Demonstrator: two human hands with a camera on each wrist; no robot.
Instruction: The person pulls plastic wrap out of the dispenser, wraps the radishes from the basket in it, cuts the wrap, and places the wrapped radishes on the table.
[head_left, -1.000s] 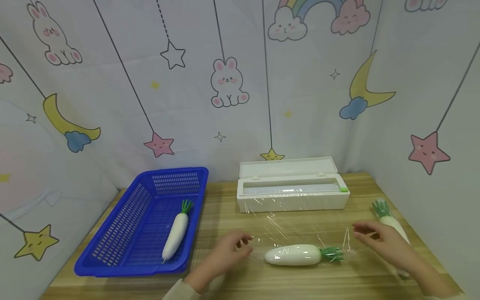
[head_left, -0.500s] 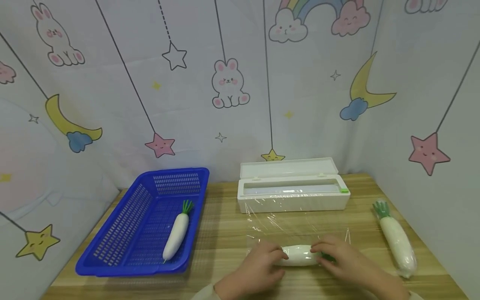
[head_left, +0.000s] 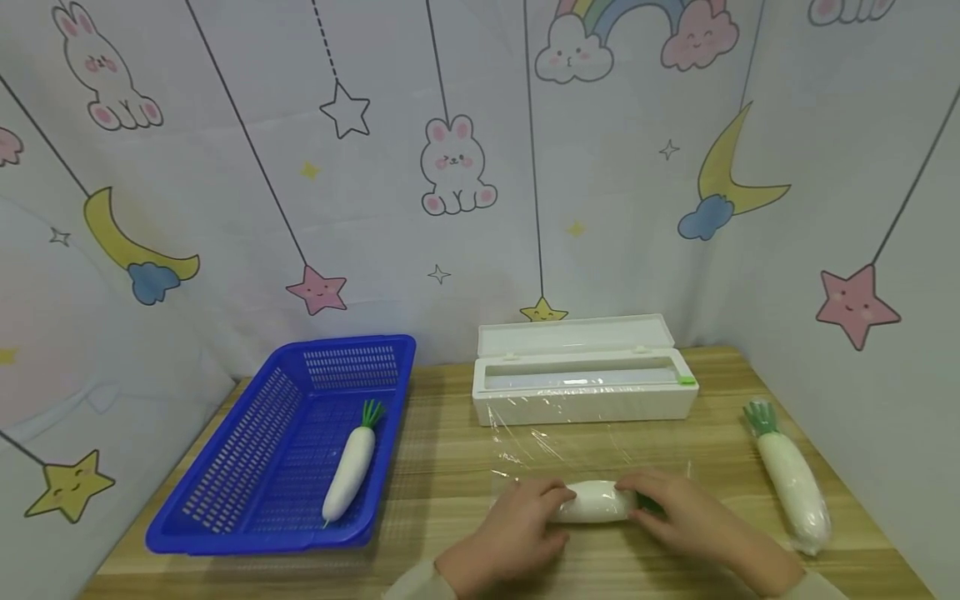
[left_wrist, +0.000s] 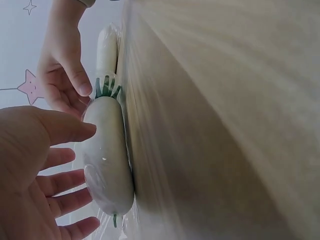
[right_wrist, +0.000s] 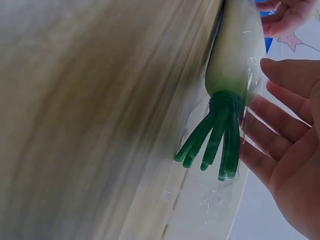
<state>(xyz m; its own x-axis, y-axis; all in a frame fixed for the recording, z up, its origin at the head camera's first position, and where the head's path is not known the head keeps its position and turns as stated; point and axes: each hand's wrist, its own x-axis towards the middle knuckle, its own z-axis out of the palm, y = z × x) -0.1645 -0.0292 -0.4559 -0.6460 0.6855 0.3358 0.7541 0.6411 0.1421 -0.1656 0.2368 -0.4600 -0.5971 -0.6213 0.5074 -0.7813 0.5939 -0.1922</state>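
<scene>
A white radish (head_left: 597, 502) with green leaf stubs, wrapped in clear cling film, lies crosswise on the wooden table between both hands. My left hand (head_left: 521, 527) touches its pointed left end; in the left wrist view the thumb and spread fingers (left_wrist: 70, 180) lie along the side of the radish. At the leafy end, my right hand (head_left: 686, 518) has its fingers at the top of the radish, and in the right wrist view they reach behind the green leaves (right_wrist: 220, 135). The film (head_left: 585, 446) stretches from the radish back to a white cling film box (head_left: 585, 406).
On the left stands a blue plastic basket (head_left: 168, 542) holding one bare white radish (head_left: 351, 471). Another film-wrapped radish (head_left: 793, 479) lies along the table's right side. The white lid (head_left: 576, 335) of the film box stands raised. A printed curtain (head_left: 375, 225) surrounds the table.
Both hands have come inward from either side of the radish onto it. Over the last half second, the radish has shifted slightly away, toward the film box.
</scene>
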